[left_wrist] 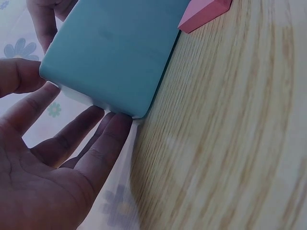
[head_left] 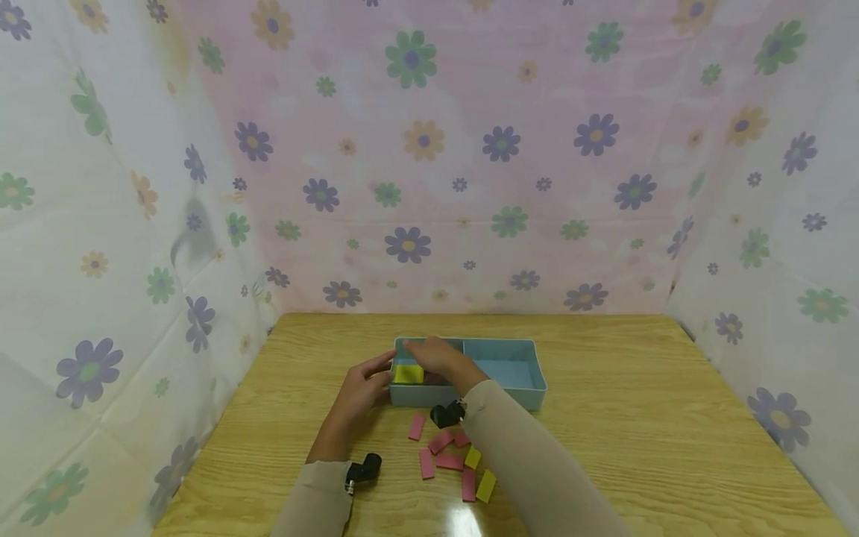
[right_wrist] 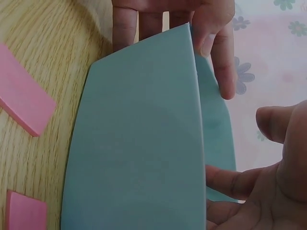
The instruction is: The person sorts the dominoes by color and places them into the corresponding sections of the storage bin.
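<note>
A light blue rectangular box [head_left: 503, 399] with a divider stands on the table. My left hand [head_left: 361, 388] touches its left end. In the left wrist view the fingers [left_wrist: 103, 153] lie spread and fairly straight against the end wall. Over the near side my right hand [head_left: 439, 358] reaches into the left compartment. The right wrist view shows its thumb [right_wrist: 273, 122] apart from the index finger, while the other fingertips are hidden by the box wall. Beside that hand, a yellow piece [head_left: 408, 374] is visible inside the left compartment.
Several pink rectangular pieces [head_left: 450, 462] and two yellow ones [head_left: 486, 486] lie loose on the wooden table [head_left: 637, 447] in front of the box, partly beneath the right forearm. Flowered cloth [head_left: 456, 186] surrounds the table at the back and both sides.
</note>
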Action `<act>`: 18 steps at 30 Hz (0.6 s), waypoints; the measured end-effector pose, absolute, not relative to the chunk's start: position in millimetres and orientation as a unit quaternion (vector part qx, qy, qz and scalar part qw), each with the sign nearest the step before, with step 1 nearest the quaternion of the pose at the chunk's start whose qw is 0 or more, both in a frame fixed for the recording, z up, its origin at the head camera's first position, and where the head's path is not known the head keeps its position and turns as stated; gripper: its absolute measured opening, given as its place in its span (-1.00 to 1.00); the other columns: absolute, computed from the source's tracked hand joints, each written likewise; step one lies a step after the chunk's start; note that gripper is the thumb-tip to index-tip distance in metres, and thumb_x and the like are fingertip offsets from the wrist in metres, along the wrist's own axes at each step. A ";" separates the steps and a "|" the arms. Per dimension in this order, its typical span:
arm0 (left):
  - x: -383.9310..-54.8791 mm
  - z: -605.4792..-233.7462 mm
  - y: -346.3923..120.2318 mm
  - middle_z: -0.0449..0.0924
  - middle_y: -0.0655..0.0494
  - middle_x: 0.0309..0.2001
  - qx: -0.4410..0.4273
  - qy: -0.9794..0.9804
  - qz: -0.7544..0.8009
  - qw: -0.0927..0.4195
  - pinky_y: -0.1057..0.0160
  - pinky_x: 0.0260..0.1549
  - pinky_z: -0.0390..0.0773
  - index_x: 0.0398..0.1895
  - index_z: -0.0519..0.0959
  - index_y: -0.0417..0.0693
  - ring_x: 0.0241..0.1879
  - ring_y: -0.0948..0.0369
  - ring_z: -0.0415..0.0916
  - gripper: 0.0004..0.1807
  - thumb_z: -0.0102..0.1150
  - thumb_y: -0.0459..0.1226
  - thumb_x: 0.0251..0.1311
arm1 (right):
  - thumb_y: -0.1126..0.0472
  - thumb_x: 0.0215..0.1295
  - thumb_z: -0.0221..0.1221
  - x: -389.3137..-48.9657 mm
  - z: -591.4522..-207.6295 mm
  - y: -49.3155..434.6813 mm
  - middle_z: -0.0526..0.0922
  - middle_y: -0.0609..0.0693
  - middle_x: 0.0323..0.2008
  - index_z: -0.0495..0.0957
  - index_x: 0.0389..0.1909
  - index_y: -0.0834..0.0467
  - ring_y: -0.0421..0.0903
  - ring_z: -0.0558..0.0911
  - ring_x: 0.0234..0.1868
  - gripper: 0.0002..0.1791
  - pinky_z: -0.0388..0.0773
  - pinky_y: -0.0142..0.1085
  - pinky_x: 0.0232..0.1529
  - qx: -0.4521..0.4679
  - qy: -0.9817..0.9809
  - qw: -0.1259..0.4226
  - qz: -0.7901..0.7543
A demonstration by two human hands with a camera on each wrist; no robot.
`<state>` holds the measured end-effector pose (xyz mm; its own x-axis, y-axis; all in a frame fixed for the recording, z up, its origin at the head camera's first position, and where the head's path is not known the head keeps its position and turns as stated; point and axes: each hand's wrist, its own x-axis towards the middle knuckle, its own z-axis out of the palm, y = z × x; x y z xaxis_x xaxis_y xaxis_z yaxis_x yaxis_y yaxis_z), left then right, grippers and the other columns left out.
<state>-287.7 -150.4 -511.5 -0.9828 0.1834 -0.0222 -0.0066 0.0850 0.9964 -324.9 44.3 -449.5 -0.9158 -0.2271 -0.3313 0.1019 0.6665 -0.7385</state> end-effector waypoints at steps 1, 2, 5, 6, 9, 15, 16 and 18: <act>-287.7 -511.6 -150.3 0.40 -0.28 0.44 0.061 0.732 0.675 0.069 -0.05 0.18 0.64 0.49 0.44 0.00 0.36 -0.19 0.47 -0.47 0.05 -0.36 0.48 | -0.32 0.56 -0.09 -325.0 -449.8 44.7 0.24 0.24 0.56 0.25 0.55 0.28 0.26 0.39 0.47 -0.14 0.44 0.18 0.38 -0.034 0.890 0.202 -0.407; -287.5 -511.7 -150.2 0.40 -0.27 0.44 0.060 0.732 0.675 0.070 -0.05 0.18 0.64 0.49 0.44 0.01 0.36 -0.18 0.47 -0.47 0.06 -0.35 0.48 | -0.33 0.56 -0.09 -325.3 -450.2 45.1 0.22 0.23 0.57 0.23 0.56 0.27 0.26 0.38 0.47 -0.13 0.44 0.18 0.38 -0.032 0.890 0.202 -0.408; -287.2 -511.9 -150.0 0.41 -0.26 0.45 0.057 0.735 0.672 0.072 -0.05 0.18 0.63 0.49 0.44 0.01 0.36 -0.17 0.47 -0.47 0.06 -0.35 0.48 | -0.32 0.56 -0.08 -325.2 -450.7 46.3 0.20 0.23 0.58 0.19 0.58 0.25 0.23 0.51 0.36 -0.13 0.57 0.13 0.25 -0.026 0.888 0.208 -0.410; -287.0 -511.6 -150.0 0.41 -0.25 0.44 0.056 0.736 0.671 0.072 -0.05 0.18 0.64 0.49 0.44 0.01 0.36 -0.16 0.48 -0.47 0.06 -0.34 0.48 | -0.32 0.56 -0.08 -324.9 -450.4 46.8 0.20 0.23 0.58 0.18 0.59 0.25 0.22 0.55 0.31 -0.12 0.61 0.11 0.20 -0.025 0.887 0.210 -0.411; -286.3 -511.1 -150.2 0.40 -0.27 0.44 0.057 0.741 0.665 0.070 -0.05 0.18 0.64 0.49 0.44 0.00 0.36 -0.16 0.47 -0.48 0.04 -0.34 0.49 | -0.32 0.56 -0.07 -323.3 -448.7 48.7 0.23 0.23 0.57 0.15 0.59 0.26 0.17 0.64 0.15 -0.11 0.68 0.06 0.06 -0.029 0.885 0.212 -0.414; -286.7 -510.6 -150.0 0.41 -0.25 0.44 0.060 0.740 0.666 0.066 -0.05 0.19 0.63 0.48 0.45 0.03 0.37 -0.16 0.47 -0.48 0.05 -0.33 0.49 | -0.29 0.55 -0.01 -317.5 -442.4 55.5 0.48 0.24 0.37 0.29 0.50 0.30 0.12 0.72 -0.05 -0.17 0.71 0.06 0.01 -0.050 0.879 0.188 -0.436; -286.8 -510.6 -150.0 0.42 -0.23 0.44 0.057 0.738 0.669 0.067 -0.04 0.19 0.63 0.48 0.46 0.05 0.37 -0.15 0.47 -0.48 0.06 -0.33 0.49 | -0.29 0.55 -0.01 -316.3 -441.2 56.8 0.51 0.23 0.33 0.32 0.47 0.30 0.13 0.72 -0.07 -0.19 0.71 0.06 0.01 -0.055 0.878 0.183 -0.438; -286.6 -510.6 -150.0 0.43 -0.23 0.44 0.055 0.736 0.672 0.066 -0.04 0.19 0.63 0.48 0.46 0.05 0.36 -0.16 0.48 -0.48 0.07 -0.34 0.49 | -0.28 0.55 0.00 -314.0 -438.9 59.6 0.55 0.22 0.27 0.36 0.44 0.28 0.12 0.73 -0.08 -0.22 0.71 0.05 -0.01 -0.068 0.878 0.174 -0.440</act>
